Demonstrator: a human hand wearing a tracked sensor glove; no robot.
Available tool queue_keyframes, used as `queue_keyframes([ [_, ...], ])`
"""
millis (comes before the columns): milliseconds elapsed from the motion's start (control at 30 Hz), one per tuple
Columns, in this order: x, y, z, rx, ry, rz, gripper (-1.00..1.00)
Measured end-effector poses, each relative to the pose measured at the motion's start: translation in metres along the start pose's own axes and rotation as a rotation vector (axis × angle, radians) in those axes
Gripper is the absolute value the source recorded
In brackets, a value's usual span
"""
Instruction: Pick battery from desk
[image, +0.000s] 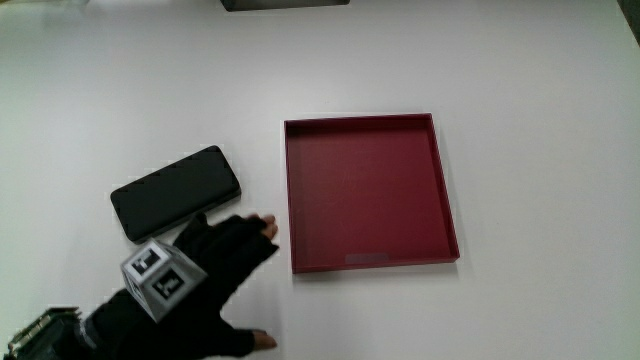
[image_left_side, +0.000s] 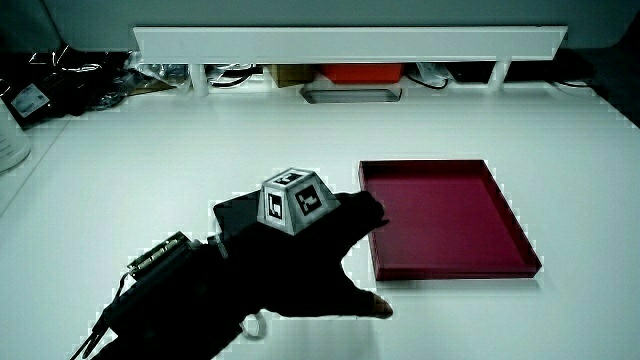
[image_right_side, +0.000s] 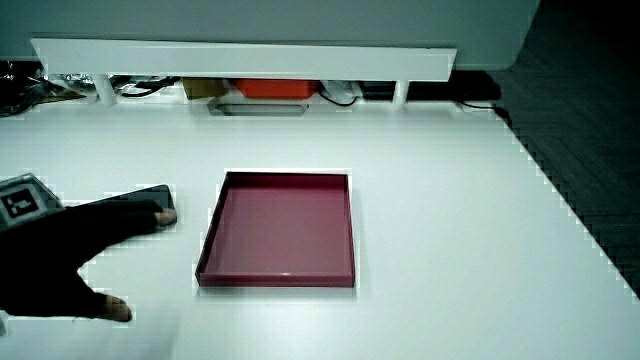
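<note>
Hand (image: 205, 285) is hovering with fingers spread, holding nothing, over the near end of the flat black battery (image: 175, 192), which is lying on the table (image: 520, 90) just beside the red tray (image: 448, 205). Pinching the long edges, judged best, should be giving a level lift.
</note>
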Motion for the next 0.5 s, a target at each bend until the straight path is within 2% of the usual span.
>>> queue_keyframes([
  [100,-0.02,0.001,0.001,0.014,-0.08,0.125,0.0],
  [133,-0.023,0.003,0.005,0.027,-0.021,0.089,0.0],
  [200,-0.039,0.006,0.002,0.027,-0.064,0.162,0.0],
  [233,-0.045,0.008,0.003,0.034,-0.063,0.146,0.0],
  [300,-0.057,0.01,0.005,0.025,-0.128,0.209,0.0],
  [333,-0.084,0.011,-0.021,-0.007,-0.238,0.219,0.0],
  [467,-0.09,0.019,-0.013,-0.005,-0.232,0.291,0.0],
  [500,-0.084,0.021,-0.004,-0.007,-0.237,0.319,0.0],
])
